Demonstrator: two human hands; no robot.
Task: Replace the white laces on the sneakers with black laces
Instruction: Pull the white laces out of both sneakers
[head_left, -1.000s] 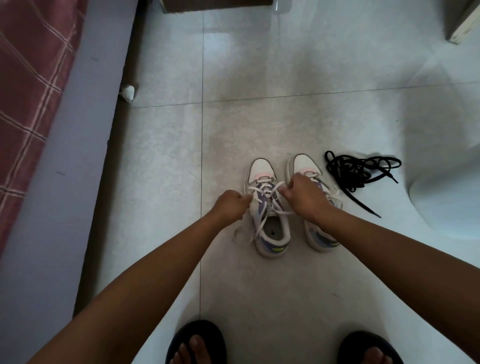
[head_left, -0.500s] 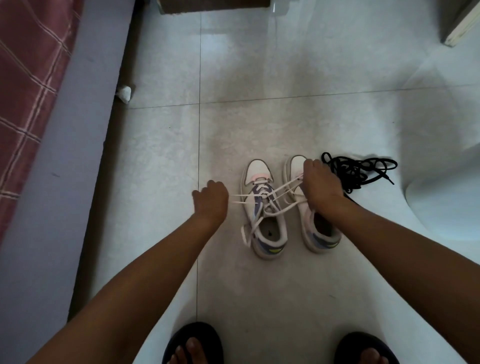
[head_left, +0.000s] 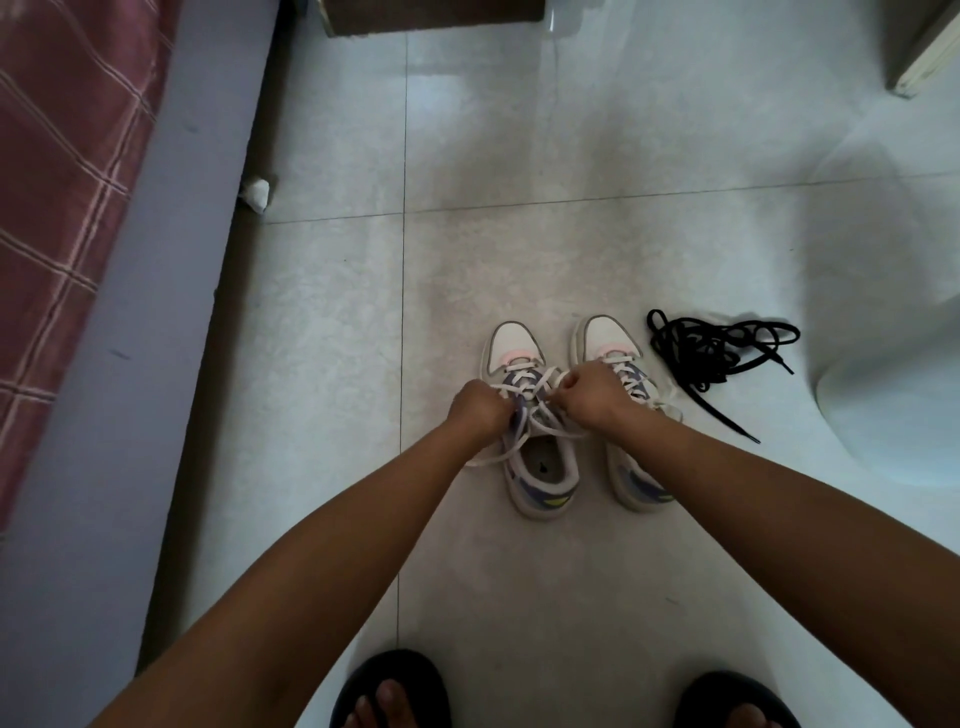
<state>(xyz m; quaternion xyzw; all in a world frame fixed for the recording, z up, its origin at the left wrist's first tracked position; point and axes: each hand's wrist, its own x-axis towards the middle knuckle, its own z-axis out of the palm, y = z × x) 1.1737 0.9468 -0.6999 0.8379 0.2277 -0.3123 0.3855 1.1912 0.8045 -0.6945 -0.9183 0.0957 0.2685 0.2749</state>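
Note:
Two white sneakers with purple sides stand side by side on the tiled floor, toes pointing away. Over the left sneaker (head_left: 540, 467) both hands work its white lace (head_left: 524, 376). My left hand (head_left: 480, 408) grips the lace at the shoe's left side. My right hand (head_left: 589, 392) pinches the lace over the tongue. Loose white lace ends trail to the left of the shoe. The right sneaker (head_left: 608, 338) keeps its white lace and is partly hidden by my right forearm. A tangle of black laces (head_left: 714, 351) lies on the floor just right of it.
A bed with a red plaid cover (head_left: 62, 182) and a grey frame runs along the left. A crumpled white scrap (head_left: 255, 193) lies by the frame. A pale rounded object (head_left: 893, 410) sits at the right. My feet in black slippers (head_left: 389, 691) are at the bottom edge.
Both hands pulled apart, drawing the lace out sideways, and have now come back together over the left sneaker's lacing. More of the lace hangs loose.

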